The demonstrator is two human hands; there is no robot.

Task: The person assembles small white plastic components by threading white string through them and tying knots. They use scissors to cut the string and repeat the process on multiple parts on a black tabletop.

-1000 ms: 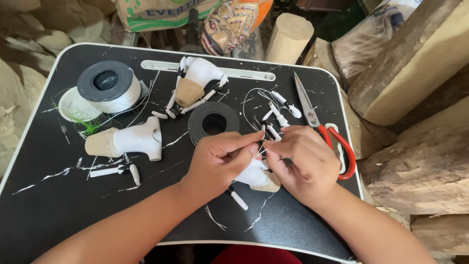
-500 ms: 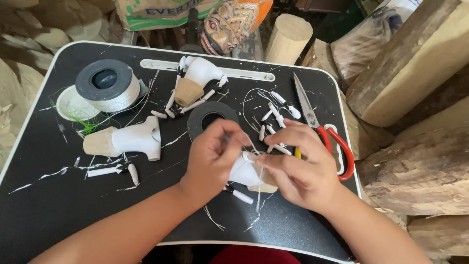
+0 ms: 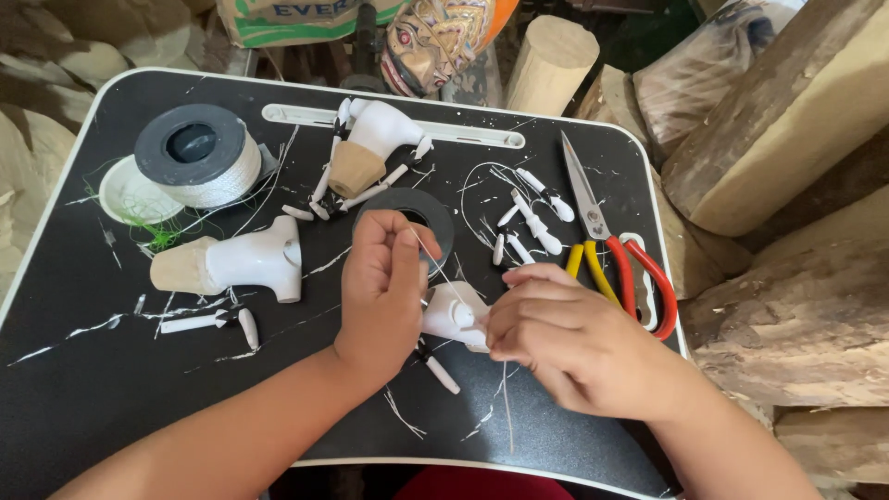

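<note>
Left hand (image 3: 384, 287) pinching thin white thread (image 3: 435, 264), right hand (image 3: 565, 338) gripping small white carved wooden torso (image 3: 451, 313), mid black bench (image 3: 111, 370), red-handled scissors (image 3: 616, 250) by right edge, open room front-left.

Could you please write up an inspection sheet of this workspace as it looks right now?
Surface: black tray table, white-rimmed, strewn with thread clippings.
Job's things: white puppet torso between both hands; thin thread rising from it.
Clutter: thread spool, two more white torsos, small white limb pieces, black tape ring, scissors.
Hands: left hand pinches the thread; right hand steadies the torso.
Cables: nothing seen.
Surroundings: rough wood blocks, painted mask.
</note>
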